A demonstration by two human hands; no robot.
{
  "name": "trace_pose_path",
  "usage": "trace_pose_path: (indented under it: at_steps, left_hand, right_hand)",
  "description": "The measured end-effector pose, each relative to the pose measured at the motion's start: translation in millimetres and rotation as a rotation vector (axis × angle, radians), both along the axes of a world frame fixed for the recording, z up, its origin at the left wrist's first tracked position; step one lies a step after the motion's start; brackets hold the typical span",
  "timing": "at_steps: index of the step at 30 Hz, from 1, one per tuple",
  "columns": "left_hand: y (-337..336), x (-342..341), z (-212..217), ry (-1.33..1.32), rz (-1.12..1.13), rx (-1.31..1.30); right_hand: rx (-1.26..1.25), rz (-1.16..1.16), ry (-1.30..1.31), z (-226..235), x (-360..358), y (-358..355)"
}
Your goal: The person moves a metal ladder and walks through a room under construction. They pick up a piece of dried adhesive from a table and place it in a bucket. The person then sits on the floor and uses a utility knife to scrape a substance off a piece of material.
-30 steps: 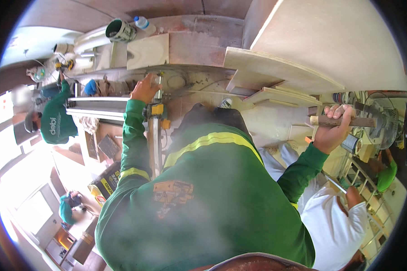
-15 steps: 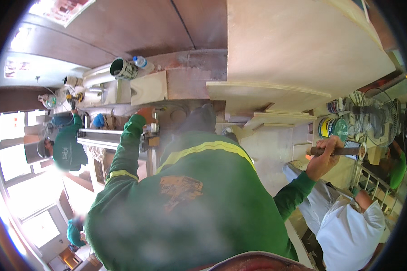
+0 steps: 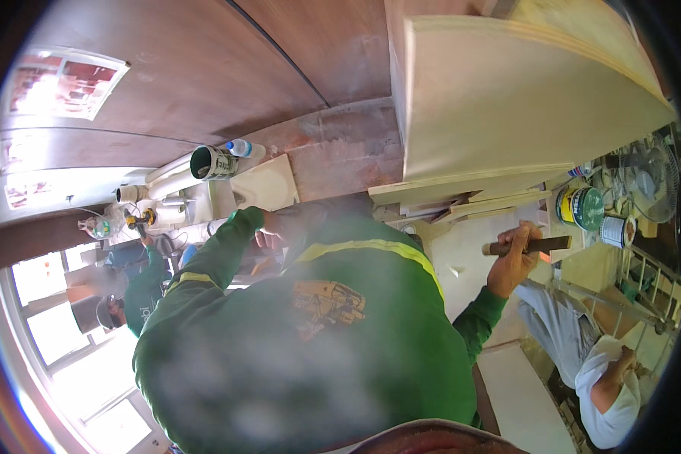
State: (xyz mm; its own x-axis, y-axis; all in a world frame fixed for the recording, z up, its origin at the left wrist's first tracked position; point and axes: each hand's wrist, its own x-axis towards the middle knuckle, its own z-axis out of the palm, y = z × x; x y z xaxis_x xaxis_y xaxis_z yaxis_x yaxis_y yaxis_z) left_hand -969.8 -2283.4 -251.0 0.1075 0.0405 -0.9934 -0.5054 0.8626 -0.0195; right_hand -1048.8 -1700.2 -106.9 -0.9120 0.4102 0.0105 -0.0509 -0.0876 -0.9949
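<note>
My right hand (image 3: pixel 513 261) is closed around a short, flat brown bar-shaped tool (image 3: pixel 548 244); its exact kind cannot be made out. Both ends of it stick out of the fist, with nothing touching them. My left hand (image 3: pixel 275 228) hangs low in front of my body at the end of a green sleeve. Its fingers look loosely apart, and I see nothing held in them. Just beyond it lies a pale board (image 3: pixel 268 184) on the floor; my sleeve and torso hide much of what is below.
Large plywood sheets (image 3: pixel 522 98) stand ahead on the right. A green-lidded bucket (image 3: pixel 589 208), a white can (image 3: pixel 617 231) and a fan (image 3: pixel 649 178) are at the right, near a person in white (image 3: pixel 611 393). Left stand an open bucket (image 3: pixel 208 163), a bottle (image 3: pixel 244 148) and another person (image 3: pixel 140 303).
My left hand has drawn in from the metal-railed equipment toward my body. The right hand keeps the brown tool and has shifted slightly left. The person in white now sits lower and farther right in view.
</note>
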Motion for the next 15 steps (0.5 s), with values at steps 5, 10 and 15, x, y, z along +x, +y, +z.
trace_pose_path:
  at_steps: [5, 10, 15]
  left_hand:
    - [-77.7, 5.8, -77.3, 0.304, 0.117, 0.114]
    - [-161.8, -19.2, -126.4, 0.635, -0.163, 0.124]
    - [-123.4, -139.7, -84.3, 1.282, -0.319, 0.208]
  right_hand:
    - [-0.046, -0.096, 0.018, 7.1, -33.4, -52.9]
    - [-0.061, -0.16, 0.01, 16.6, -46.2, -89.2]
    - [-0.007, -0.298, -0.01, 4.4, -21.4, -99.1]
